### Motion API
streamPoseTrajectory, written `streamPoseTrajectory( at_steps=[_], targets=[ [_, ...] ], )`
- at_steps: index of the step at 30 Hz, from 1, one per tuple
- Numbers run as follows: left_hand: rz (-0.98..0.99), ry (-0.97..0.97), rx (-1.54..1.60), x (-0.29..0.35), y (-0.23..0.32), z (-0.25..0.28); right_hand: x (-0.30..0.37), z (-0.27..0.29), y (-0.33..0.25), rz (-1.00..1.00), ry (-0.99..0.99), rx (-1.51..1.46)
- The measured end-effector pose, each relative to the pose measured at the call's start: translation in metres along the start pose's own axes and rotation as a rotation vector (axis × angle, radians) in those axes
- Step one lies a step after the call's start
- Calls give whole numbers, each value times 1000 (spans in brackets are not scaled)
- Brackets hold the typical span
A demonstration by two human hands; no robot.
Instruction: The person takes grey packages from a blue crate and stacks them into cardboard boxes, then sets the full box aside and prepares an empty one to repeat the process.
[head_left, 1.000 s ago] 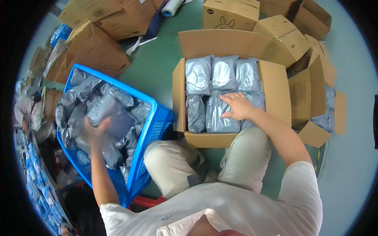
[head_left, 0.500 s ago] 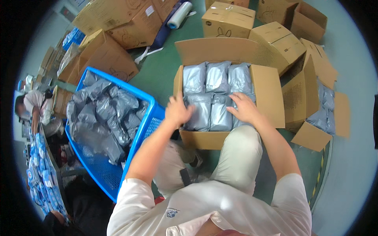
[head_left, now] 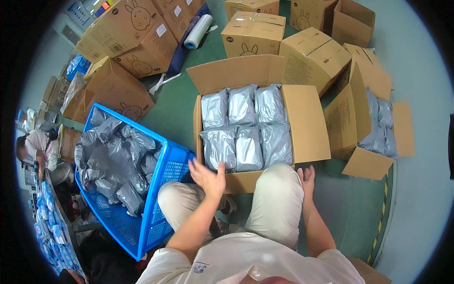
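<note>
Before me stands an open cardboard box (head_left: pixel 243 182), its flaps folded outward. Several grey plastic mailer bags (head_left: pixel 248 147) fill it in two rows. My left hand (head_left: pixel 208 179) is at the box's near left corner, fingers spread, holding nothing. By the near right corner is my right hand (head_left: pixel 307 179), palm turned up, fingers apart and holding nothing. Whether either hand touches the cardboard I cannot tell. To my left a blue plastic basket (head_left: pixel 163 187) holds a heap of loose grey mailer bags (head_left: pixel 127 146).
Another open box (head_left: pixel 347 125) with grey bags stands at the right. Closed cartons (head_left: pixel 253 35) line the far side, with a roll of clear film (head_left: pixel 198 31) nearby. At far left a person (head_left: pixel 42 146) works beside a table of blue-and-white packs (head_left: pixel 52 227).
Both hands have lifted off the grey bags and drawn back toward me, to the box's near corners. The camera view has shifted, so the box appears slightly lower and further left.
</note>
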State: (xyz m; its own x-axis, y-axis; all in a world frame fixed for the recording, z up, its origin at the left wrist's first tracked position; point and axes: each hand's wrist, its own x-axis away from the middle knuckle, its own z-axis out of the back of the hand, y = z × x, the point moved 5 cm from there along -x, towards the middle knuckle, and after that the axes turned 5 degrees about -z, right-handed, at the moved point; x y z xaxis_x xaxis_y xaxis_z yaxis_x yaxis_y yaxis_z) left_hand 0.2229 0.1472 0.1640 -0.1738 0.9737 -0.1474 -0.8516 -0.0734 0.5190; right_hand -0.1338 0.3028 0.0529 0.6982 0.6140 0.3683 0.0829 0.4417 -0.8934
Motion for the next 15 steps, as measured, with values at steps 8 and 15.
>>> streamPoseTrajectory(
  at_steps=[8,15],
  targets=[
    [1071,-249,998,31,-10,-51,-28,-64,-52,-125,-427,72],
    [753,278,1168,9,14,-86,-44,-72,-73,201,-392,68]
  ],
)
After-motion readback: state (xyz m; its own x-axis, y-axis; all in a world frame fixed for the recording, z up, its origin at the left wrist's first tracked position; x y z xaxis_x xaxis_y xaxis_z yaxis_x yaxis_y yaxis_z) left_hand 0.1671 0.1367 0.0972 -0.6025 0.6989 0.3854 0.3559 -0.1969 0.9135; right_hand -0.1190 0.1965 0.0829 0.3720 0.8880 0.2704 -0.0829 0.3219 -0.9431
